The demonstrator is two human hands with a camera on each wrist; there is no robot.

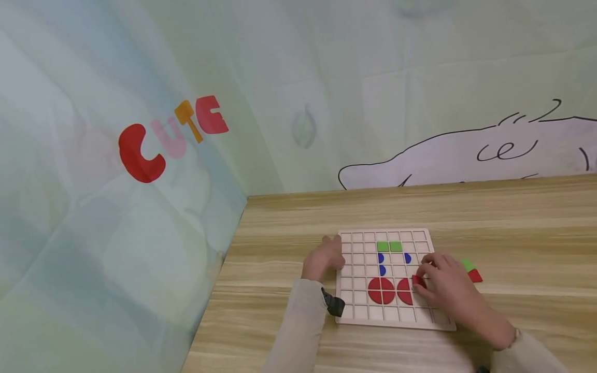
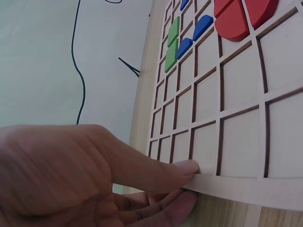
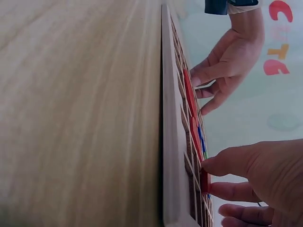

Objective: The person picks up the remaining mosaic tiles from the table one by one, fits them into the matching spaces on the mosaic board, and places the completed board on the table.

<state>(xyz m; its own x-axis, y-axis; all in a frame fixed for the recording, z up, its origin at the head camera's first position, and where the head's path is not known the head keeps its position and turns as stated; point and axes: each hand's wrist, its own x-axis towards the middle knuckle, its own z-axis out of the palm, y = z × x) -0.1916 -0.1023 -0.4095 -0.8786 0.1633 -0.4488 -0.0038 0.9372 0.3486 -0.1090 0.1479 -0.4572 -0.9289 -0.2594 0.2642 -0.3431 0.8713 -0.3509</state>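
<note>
A wooden grid board [image 1: 361,313] lies on the table. My left hand [image 1: 324,257] holds its left edge; in the left wrist view the thumb [image 2: 175,175] lies on the rim and the other fingers curl at its outer side. My right hand [image 1: 450,285] pinches a red quarter-circle piece [image 1: 418,281] between thumb and finger over the board's right part. Just left of it, two red quarter pieces [image 1: 404,291] form a half circle. Further left lies a full red circle [image 1: 381,290]. Whether the pinched piece touches the board, I cannot tell.
Two green squares [image 1: 389,246] and several blue half-circle pieces [image 1: 381,257] sit in the grid's upper cells. Right of the board, a green piece [image 1: 468,265] and a red piece [image 1: 474,275] lie on the table. A printed cloth [image 1: 298,103] hangs behind.
</note>
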